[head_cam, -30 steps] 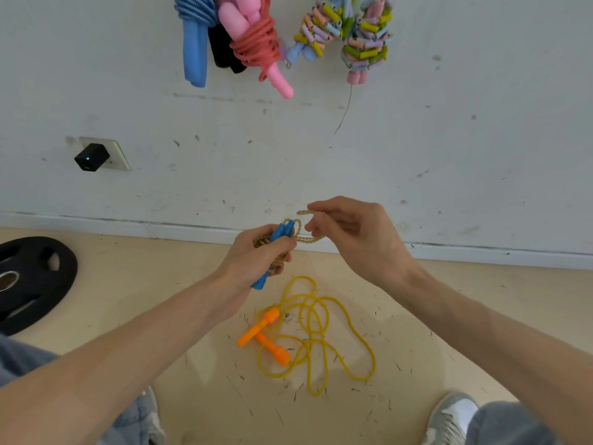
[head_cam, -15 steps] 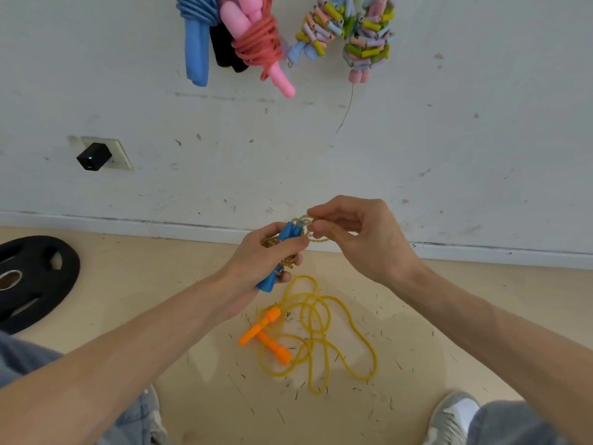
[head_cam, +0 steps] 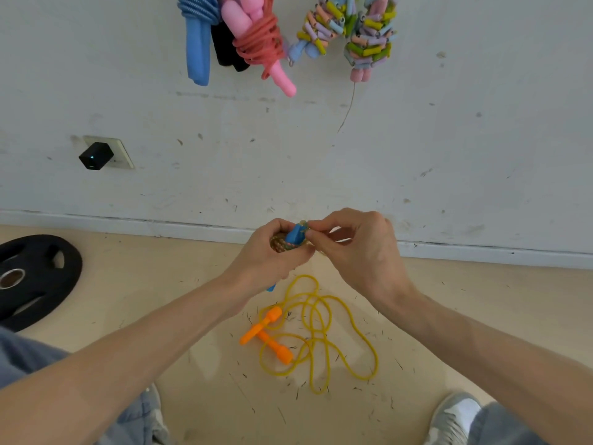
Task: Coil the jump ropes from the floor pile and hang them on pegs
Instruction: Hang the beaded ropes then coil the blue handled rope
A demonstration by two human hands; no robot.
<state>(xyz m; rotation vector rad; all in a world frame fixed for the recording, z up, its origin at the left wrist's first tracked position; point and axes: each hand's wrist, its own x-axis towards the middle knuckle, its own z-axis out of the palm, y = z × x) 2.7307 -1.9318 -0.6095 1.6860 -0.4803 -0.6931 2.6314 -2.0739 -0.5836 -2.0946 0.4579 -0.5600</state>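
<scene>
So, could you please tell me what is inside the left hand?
A coiled tan rope with blue handles, gripped by the left hand; the hand covers its middle.

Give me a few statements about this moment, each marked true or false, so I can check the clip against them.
1. The left hand grips a bundled rope with blue handles. True.
2. The yellow rope with orange handles hangs on the wall. False: it lies loose on the floor, below the hands.
3. The right hand pinches the bundled rope at its top. True.
4. The black weight plate leans against the wall on the right. False: it lies flat on the floor at the left.
5. A coiled pink rope hangs on the wall among other ropes. True.
</scene>
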